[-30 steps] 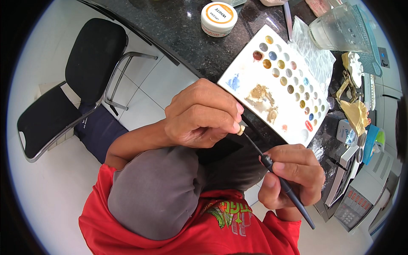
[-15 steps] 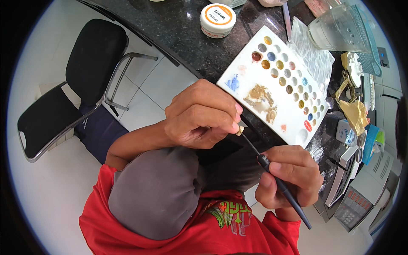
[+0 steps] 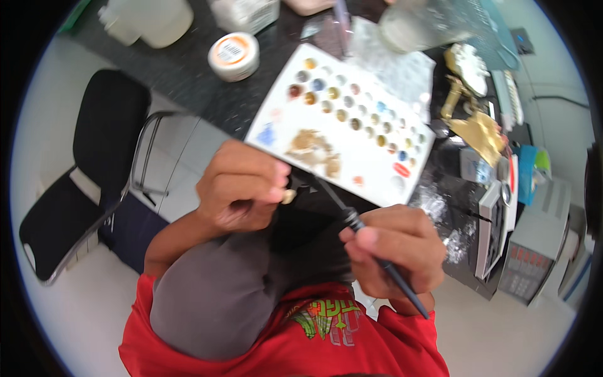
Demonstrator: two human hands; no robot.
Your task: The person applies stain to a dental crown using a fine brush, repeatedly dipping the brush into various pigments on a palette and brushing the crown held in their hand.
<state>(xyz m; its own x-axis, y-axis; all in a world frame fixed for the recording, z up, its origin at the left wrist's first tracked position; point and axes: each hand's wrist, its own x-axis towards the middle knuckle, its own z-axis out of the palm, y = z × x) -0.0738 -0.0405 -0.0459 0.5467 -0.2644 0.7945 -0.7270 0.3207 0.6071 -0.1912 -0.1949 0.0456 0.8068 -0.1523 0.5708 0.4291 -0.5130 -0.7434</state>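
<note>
My left hand (image 3: 242, 185) is closed in a pinch on a small cream-yellow dental crown (image 3: 288, 196), which pokes out beyond the fingertips. Gripped like a pen, a dark-handled fine brush (image 3: 392, 276) slants through my right hand (image 3: 402, 251), its tip pointing up and left. That tip is apart from the crown and close to the near edge of a white palette (image 3: 260, 129). The palette has rows of wells with brown, yellow, blue and grey colours, plus brown smears and a blue patch on its flat part.
On the dark speckled counter (image 3: 182, 78) stand a white jar with an orange-rimmed lid (image 3: 233, 53) and a clear cup (image 3: 418, 25). A gold-coloured piece (image 3: 480, 135) and a grey device (image 3: 534, 239) are at right. A black chair (image 3: 113, 119) stands at left.
The brush tip has come off the crown and moved toward the palette's near edge. The whole view has shifted, so the counter things appear further left. My left hand keeps its pinch.
</note>
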